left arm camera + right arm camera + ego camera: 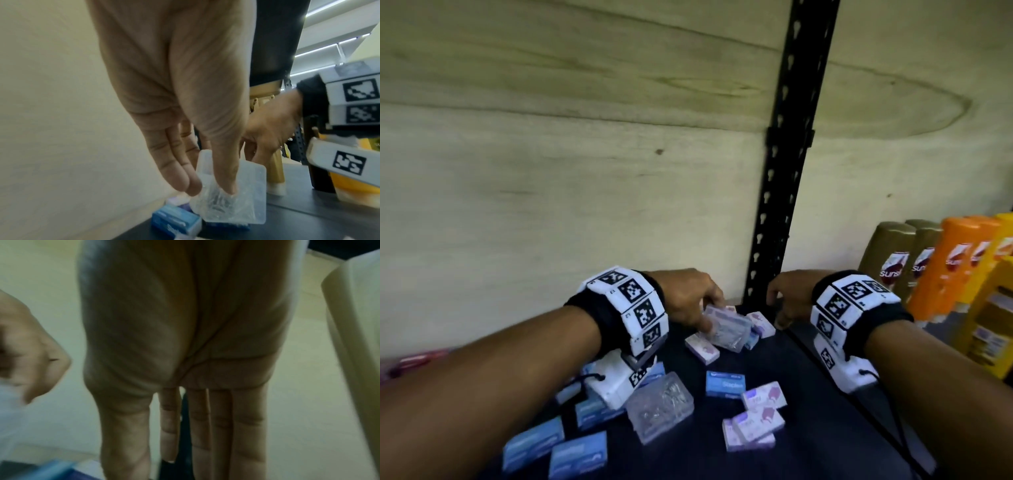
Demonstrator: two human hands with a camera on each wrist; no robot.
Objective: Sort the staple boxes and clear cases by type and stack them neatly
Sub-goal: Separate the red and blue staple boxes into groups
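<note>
At the shelf's (808, 428) back edge, your left hand (688, 298) pinches a clear case (727, 327) (tilted, over blue and purple staple boxes); your right hand (789, 294) hangs nearby, fingers straight, holding nothing.

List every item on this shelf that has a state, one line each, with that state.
left hand: pinches the held clear case
held clear case: lifted, tilted, over boxes at the back
right hand: fingers straight, holds nothing
second clear case: lying flat, closed, untouched
blue staple boxes: scattered, unstacked
purple staple boxes: partly piled, untidy
shampoo bottles: upright, capped
</note>
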